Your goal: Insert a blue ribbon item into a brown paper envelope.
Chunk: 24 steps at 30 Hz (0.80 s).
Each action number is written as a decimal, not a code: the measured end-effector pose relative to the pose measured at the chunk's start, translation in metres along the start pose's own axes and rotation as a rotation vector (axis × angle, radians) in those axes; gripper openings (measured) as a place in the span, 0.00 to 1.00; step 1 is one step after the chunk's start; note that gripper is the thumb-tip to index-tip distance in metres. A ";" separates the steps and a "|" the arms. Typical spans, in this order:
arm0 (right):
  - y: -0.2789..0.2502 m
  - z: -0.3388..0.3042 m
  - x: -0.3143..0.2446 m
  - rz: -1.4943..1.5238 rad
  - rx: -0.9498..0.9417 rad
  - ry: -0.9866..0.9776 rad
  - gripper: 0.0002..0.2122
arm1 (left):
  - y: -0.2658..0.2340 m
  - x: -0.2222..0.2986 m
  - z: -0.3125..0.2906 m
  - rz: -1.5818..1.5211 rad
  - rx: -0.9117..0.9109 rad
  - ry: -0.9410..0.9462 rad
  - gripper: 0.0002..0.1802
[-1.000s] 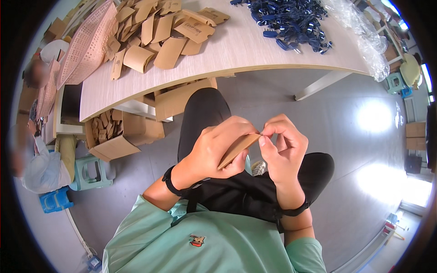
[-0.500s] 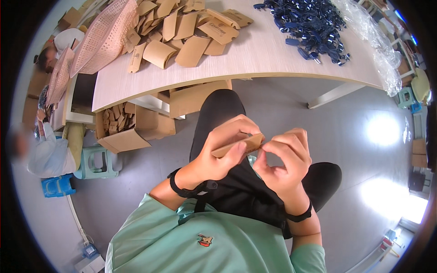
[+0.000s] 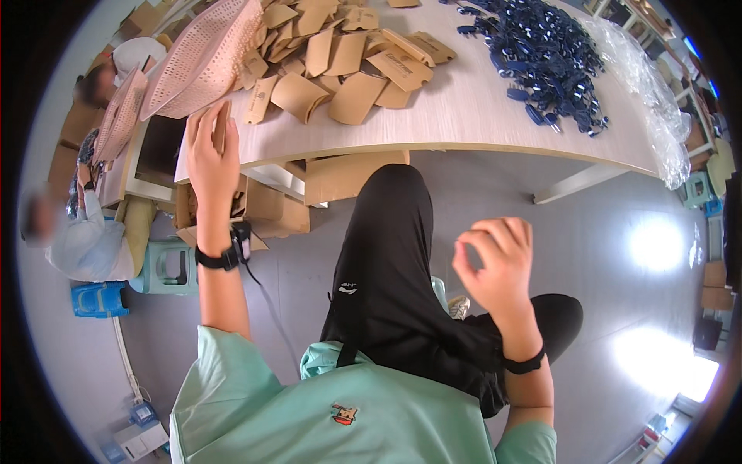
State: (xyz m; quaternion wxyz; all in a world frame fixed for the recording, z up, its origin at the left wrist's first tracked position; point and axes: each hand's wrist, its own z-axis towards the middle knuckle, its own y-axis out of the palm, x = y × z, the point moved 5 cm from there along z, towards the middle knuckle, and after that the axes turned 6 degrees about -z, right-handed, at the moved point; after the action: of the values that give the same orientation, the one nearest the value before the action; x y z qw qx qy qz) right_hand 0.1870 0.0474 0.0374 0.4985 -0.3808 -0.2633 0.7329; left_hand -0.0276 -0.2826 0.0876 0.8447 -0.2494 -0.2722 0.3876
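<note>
My left hand (image 3: 212, 158) reaches to the table's front-left edge, its fingers closed round a small brown cardboard box (image 3: 221, 130). The box is mostly hidden by the fingers; it is just below the pink perforated basket (image 3: 205, 62). Over my lap, apart from any object, my right hand (image 3: 498, 263) is raised with curled fingers and the thumb brought to the index finger. Nothing shows in it. A heap of flat and curved brown cardboard boxes (image 3: 359, 97) lies to the right of the basket.
Dark blue corded items (image 3: 549, 69) are piled at the table's right, beside clear plastic wrap (image 3: 653, 116). Under the table (image 3: 464, 116) stands an open carton (image 3: 274, 209). A green stool (image 3: 166, 267), a blue stool (image 3: 100, 299) and a seated person (image 3: 89, 240) are at left.
My left hand has swung from over my lap up and left to the basket, taking the cardboard box along. My right hand has parted from the box and stays over my lap.
</note>
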 end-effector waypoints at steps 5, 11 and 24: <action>-0.018 0.001 0.032 -0.026 0.005 0.077 0.06 | 0.024 -0.075 0.004 0.169 -0.153 -0.126 0.20; -0.040 0.013 0.062 -0.028 -0.014 0.214 0.08 | 0.034 -0.073 -0.004 0.311 -0.120 -0.160 0.21; -0.054 0.121 0.156 -0.192 0.161 0.140 0.08 | 0.061 -0.043 0.007 -0.336 -0.017 -0.287 0.24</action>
State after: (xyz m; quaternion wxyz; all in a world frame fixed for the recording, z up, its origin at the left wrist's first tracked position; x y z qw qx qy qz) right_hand 0.0834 0.2119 0.1019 0.6126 -0.3628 -0.2033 0.6721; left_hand -0.0878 -0.2802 0.0431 0.8478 -0.1501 -0.4305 0.2708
